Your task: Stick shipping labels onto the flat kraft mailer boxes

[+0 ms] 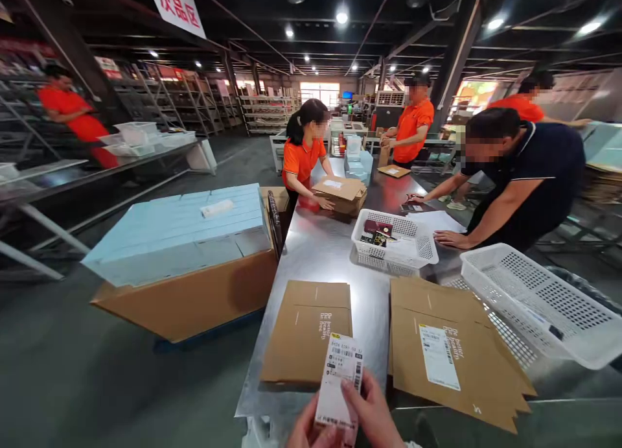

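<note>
Between my hands, at the table's near edge, is a white printed shipping label with barcodes and a yellow top edge. My left hand is closed on its lower left edge. My right hand grips the right side, thumb lying across the front. Whether it is one label or a small stack I cannot tell. Just beyond lies a flat brown cardboard box with white printing. To the right, more flattened boxes are stacked, the top one bearing a white label.
A white plastic basket holding small packs stands mid-table; another white basket is at right. A large carton of pale blue boxes stands left of the metal table. Co-workers stand around, one handling stacked cardboard.
</note>
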`<state>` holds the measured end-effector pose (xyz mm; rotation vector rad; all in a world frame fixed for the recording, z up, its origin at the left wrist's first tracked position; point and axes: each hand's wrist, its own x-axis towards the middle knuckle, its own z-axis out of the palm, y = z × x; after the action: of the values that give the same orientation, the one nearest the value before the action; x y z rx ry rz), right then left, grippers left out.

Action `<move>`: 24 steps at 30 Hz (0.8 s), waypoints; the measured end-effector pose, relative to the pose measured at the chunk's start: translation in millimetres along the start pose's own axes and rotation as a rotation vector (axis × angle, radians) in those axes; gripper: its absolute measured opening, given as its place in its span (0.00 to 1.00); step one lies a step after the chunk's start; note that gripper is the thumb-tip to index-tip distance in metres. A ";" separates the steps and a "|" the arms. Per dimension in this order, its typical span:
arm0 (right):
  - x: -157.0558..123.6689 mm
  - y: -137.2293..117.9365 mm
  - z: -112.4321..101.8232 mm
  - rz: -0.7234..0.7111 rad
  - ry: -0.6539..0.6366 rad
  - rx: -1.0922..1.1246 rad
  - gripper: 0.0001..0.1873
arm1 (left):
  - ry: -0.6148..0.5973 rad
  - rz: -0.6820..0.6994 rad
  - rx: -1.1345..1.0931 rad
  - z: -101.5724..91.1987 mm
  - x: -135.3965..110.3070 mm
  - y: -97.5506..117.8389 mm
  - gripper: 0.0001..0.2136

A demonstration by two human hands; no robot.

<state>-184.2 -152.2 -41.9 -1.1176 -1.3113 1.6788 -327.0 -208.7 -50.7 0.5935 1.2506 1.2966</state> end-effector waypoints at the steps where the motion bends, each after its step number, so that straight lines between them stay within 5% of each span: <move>1: -0.4 3.6 12.3 0.015 -0.025 0.015 0.31 | 0.036 0.024 -0.014 -6.3 1.3 0.9 0.32; 5: 6.4 -0.8 26.7 0.039 -0.185 -0.136 0.28 | 0.138 -0.071 0.010 -29.9 8.1 2.2 0.29; 11: 27.7 -27.5 27.0 -0.082 -0.210 -0.598 0.11 | 0.277 -0.024 0.011 -31.7 2.3 -11.8 0.29; 17: 41.2 -11.5 35.2 -0.062 -0.095 -0.644 0.08 | 0.375 0.030 0.112 -30.7 8.9 -7.5 0.27; 24: 163.5 19.9 27.9 -0.196 0.176 -0.763 0.04 | 0.079 -0.267 -0.043 -67.0 35.1 -36.0 0.33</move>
<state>-270.5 -17.8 -90.8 -1.4495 -1.9347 0.9097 -381.0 -205.5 -114.6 0.3340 1.3140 1.1286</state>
